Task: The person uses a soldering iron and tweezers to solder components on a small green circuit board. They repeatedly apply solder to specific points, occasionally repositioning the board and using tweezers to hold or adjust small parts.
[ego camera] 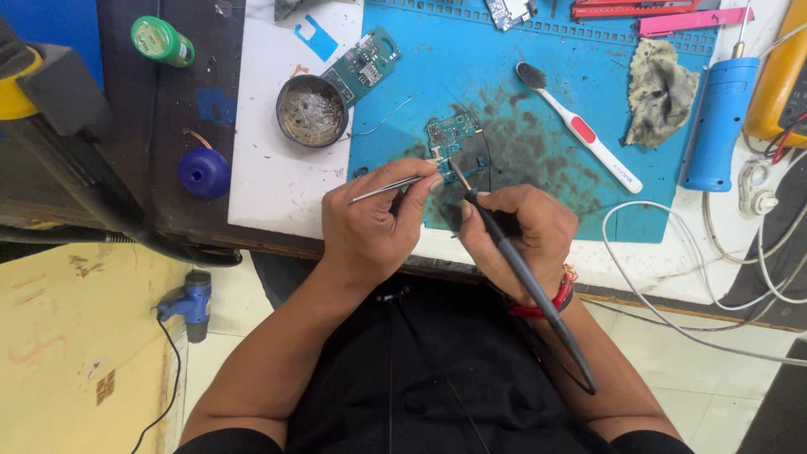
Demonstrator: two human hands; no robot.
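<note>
The left hand is closed around a pair of thin metal tweezers, pinched between thumb and fingers. The tweezer tips point right and reach the lower edge of a small green circuit board.

The right hand is closed in a pen grip on a soldering iron with a dark grey handle. The handle runs back over the wrist toward the person's body. The metal tip of the iron points up and left and meets the circuit board just beside the tweezer tips.

The circuit board lies flat on a blue work mat, near the middle of the mat's front half. The mat is stained dark around the board.

Other items on the bench:
- A round tin with grey residue sits at the left edge of the mat.
- A second circuit board rests partly against the tin.
- A white and red toothbrush lies on the mat, to the right of the board.
- A dirty cloth lies near the mat's upper right corner.
- A blue cylindrical tool lies at the right edge of the mat.
- White cables loop across the bench to the right of the hands.
</note>
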